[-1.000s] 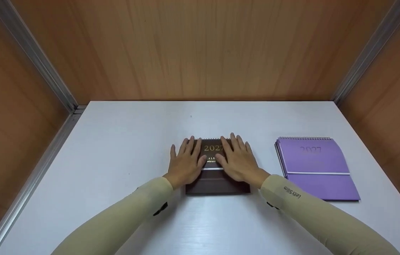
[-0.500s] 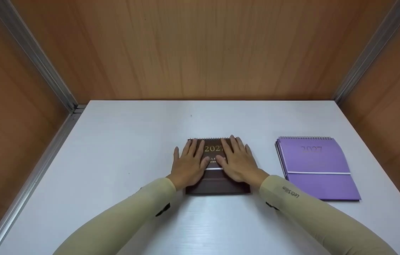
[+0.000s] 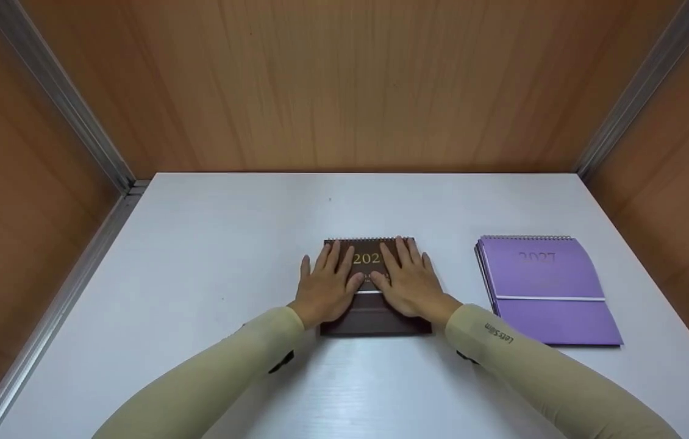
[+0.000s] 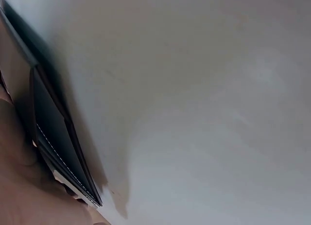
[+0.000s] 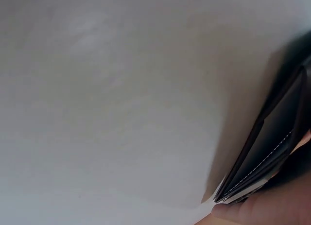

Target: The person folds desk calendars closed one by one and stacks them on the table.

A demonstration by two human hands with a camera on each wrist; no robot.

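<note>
A dark brown desk calendar [image 3: 375, 323] with gold year digits and a wire spiral along its far edge lies in the middle of the table. On its left part rests my left hand [image 3: 325, 289], palm down with fingers straight. My right hand [image 3: 411, 283] lies the same way on the right part, its fingertips close to the spiral. The thumbs point toward each other over the cover, and fingers hide part of the lettering. Both wrist views show a gap between the folded layers of the calendar [image 4: 58, 132] from the side, with pages along its edge.
A purple desk calendar [image 3: 546, 280] with a white band lies to the right on the white table [image 3: 216, 244], near the right forearm. Wood panels [image 3: 344, 85] with metal corner strips enclose the table at the back and sides.
Both hands have slid slightly toward the person over the brown calendar, so more of its spiral edge shows. The left hand has also shifted a little right. The purple calendar stays put.
</note>
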